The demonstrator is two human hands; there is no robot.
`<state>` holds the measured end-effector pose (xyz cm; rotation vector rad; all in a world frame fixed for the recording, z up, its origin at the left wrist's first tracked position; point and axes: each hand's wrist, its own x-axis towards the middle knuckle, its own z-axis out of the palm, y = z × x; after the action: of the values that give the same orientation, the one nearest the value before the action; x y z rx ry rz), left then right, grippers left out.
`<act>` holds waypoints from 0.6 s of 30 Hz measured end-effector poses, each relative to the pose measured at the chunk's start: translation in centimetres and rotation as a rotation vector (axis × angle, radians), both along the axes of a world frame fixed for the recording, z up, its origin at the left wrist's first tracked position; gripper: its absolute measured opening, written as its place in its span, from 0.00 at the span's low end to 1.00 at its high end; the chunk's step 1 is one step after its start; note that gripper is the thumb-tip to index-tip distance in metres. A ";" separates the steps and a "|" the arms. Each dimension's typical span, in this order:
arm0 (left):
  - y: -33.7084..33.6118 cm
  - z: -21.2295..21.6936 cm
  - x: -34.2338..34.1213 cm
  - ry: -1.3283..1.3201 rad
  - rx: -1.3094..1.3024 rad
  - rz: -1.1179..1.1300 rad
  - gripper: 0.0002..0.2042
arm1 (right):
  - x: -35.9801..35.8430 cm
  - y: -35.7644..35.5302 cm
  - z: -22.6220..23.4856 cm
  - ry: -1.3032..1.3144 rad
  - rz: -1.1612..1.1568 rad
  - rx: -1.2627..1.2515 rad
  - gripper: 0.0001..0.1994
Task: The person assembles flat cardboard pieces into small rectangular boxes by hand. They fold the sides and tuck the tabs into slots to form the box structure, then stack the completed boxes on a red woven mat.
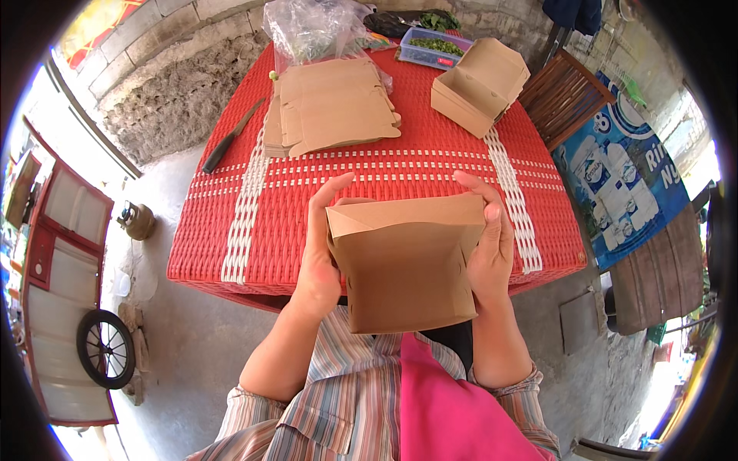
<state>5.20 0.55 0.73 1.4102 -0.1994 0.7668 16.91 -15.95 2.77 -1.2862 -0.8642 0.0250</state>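
Brown cardboard box, half folded I think, sits gripped between my left hand and right hand near the red table; one finished box and flat blanks wait on it.

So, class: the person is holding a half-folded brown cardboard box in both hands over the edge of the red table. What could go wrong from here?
1. The cardboard box is held only at its sides by the left hand and right hand, partly past the red table edge; a slip could drop it to the ground.
2. Its top flap looks unfinished, so squeezing might crease it.
3. A knife lies near the table's left edge; reaching for the flat cardboard stack might knock it off.
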 end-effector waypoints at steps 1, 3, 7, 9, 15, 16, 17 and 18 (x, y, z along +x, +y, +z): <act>-0.4 0.1 -0.3 0.013 0.149 0.138 0.41 | -0.2 -0.2 0.0 0.021 -0.013 -0.010 0.24; -0.5 -0.5 -1.0 0.033 0.222 0.264 0.33 | -0.7 -0.3 -0.3 0.061 -0.033 -0.052 0.23; -0.4 -0.3 -1.9 0.201 0.354 0.383 0.26 | -1.1 -1.0 -1.5 -0.019 -0.030 -0.009 0.21; -0.2 -0.1 -2.3 0.316 0.460 0.460 0.25 | -1.7 -1.2 -1.3 0.032 -0.013 -0.011 0.21; -0.5 0.2 -2.8 0.447 0.579 0.568 0.25 | -2.8 -1.2 -1.9 0.101 0.047 0.005 0.21; -0.5 0.2 -2.8 0.481 0.598 0.589 0.25 | -2.8 -1.3 -2.1 0.082 0.053 -0.005 0.22; -0.6 0.4 -2.9 0.528 0.602 0.600 0.25 | -2.7 -1.5 -2.4 0.062 0.057 -0.016 0.23; -0.6 0.6 -3.0 0.576 0.606 0.611 0.26 | -2.7 -1.5 -2.6 0.043 0.061 -0.027 0.23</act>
<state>2.20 -0.08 1.32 2.2591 0.5131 0.7803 14.22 -17.48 0.14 -1.2796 -0.8690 0.1126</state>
